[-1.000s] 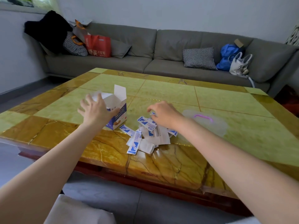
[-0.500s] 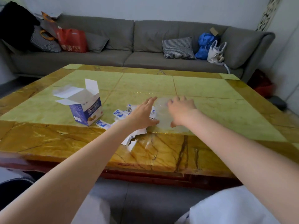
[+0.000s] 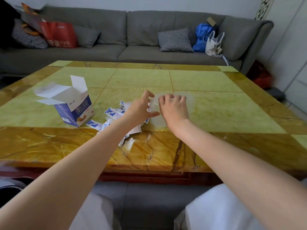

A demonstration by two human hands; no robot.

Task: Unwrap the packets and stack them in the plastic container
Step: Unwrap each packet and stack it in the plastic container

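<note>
Plastic container (image 3: 174, 103): clear, round, hard to make out against the green tabletop, centre of frame just right of middle. A lid seems to sit on it, though the blur makes that uncertain.

Left hand (image 3: 141, 108) at the container's left edge, fingers spread and straight, thumb up against the rim. Right hand (image 3: 173, 107) on top of it, fingers curled over the lid as if gripping; whether they have real purchase I cannot tell.

Packets (image 3: 114, 114): loose heap of blue-and-white wrapped strips just left of the hands, partly under the left forearm, all apparently wrapped, none in the container.

Step in hand, by my reading: opening the container, before any unwrapping. Next move calls for the left hand to steady the base while the right lifts or peels the lid, then sets it aside clear of the heap.

Opened carton (image 3: 74, 107) stands left of centre, flaps up. Table (image 3: 216, 113) is green and amber stone. Grey sofa (image 3: 149, 39) across the top of frame.

Against half a second ago: left thumb has risen to the rim, right fingers have curled tighter. A second ago the left hand was at the carton and the right among the packets.
</note>
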